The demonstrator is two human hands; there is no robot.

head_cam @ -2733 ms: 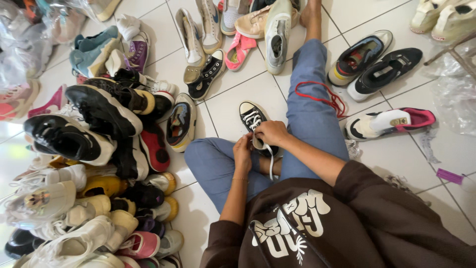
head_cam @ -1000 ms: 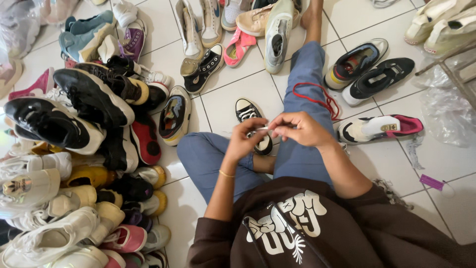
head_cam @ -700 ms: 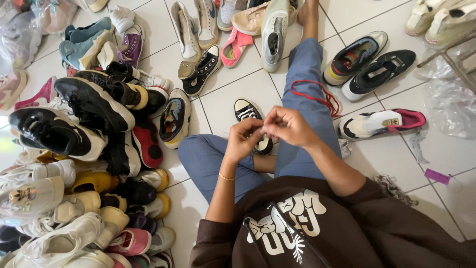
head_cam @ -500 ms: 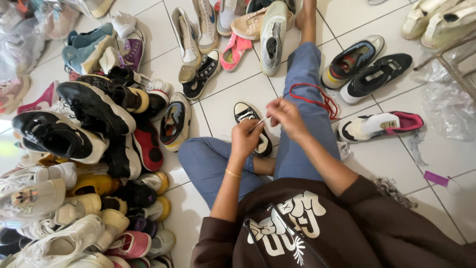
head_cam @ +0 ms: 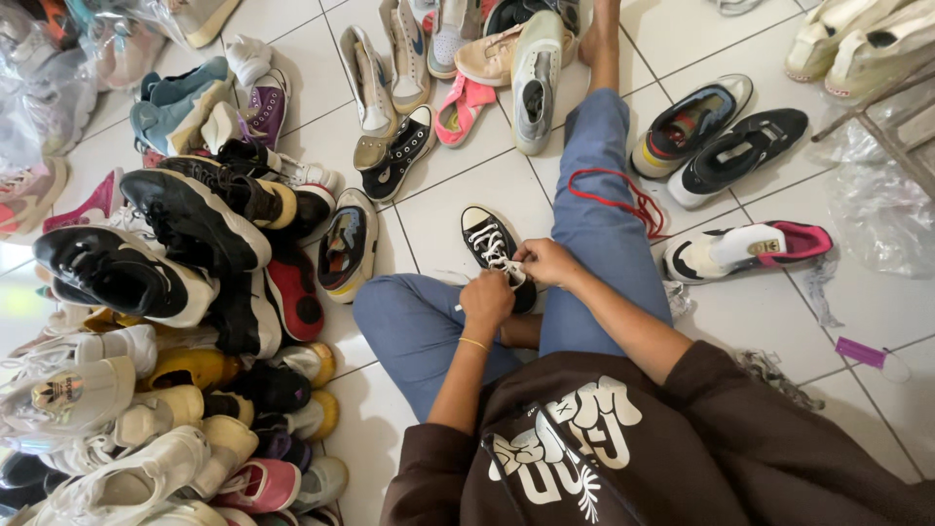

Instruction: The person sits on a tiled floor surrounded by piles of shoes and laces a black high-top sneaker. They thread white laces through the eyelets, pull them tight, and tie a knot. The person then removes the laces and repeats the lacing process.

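White floor tiles (head_cam: 467, 209) spread under a seated person, whose blue-trousered legs fold around a black canvas sneaker (head_cam: 487, 239) lying at the centre of the view, toe toward 11 o'clock. Both hands meet over its heel end: the left hand (head_cam: 487, 295) is closed in a loose fist on the white lace (head_cam: 492, 248), and the right hand (head_cam: 547, 261) pinches the same lace between fingertips just beside it. Lacing or tying looks to be the step in hand, and the next move probably calls for drawing the ends snug while the shoe lies steady against the leg. From 7 to 10 o'clock a heap of shoes (head_cam: 166, 321) rises, dark trainers on top, pale ones below. At 1 o'clock a red lace (head_cam: 614, 195) loops across the right leg; at 2 o'clock lies a white trainer with a pink heel (head_cam: 750, 248). Whether a knot is formed cannot be told, since the fingers cover the lace ends; the sneaker's heel is hidden under the hands, and the shoes at the frame's edges are cut off.
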